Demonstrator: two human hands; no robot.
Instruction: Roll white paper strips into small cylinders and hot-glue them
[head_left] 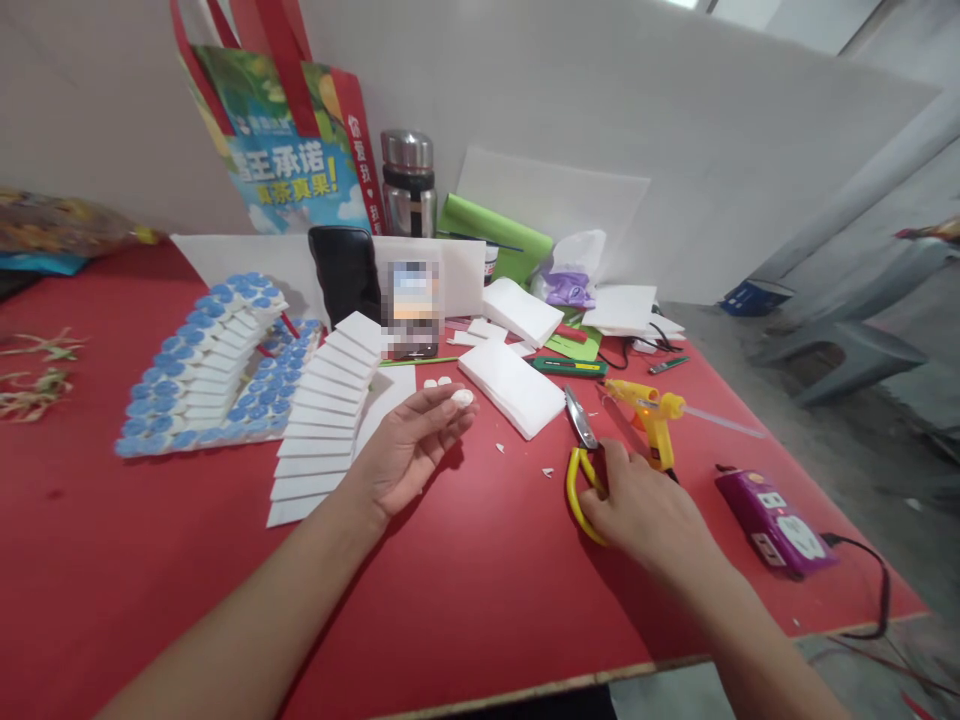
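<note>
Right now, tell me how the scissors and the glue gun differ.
The scissors have metal blades; the glue gun has a yellow body with a pale stick out its back. The scissors' blades point away from the person, while the glue gun's nozzle points left. The right hand grips the scissors' handle; the glue gun is beyond that hand. Both have yellow parts.

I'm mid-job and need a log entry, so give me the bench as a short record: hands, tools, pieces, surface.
Left hand: fingers pinching a small white piece
Right hand: at the handles of the yellow-handled scissors; firmness of grip unclear
Other tools: yellow glue gun; green cutter
Pieces at left: fanned white steps; blue-and-white model
Power: purple socket box, right side
Surface: red table
</note>
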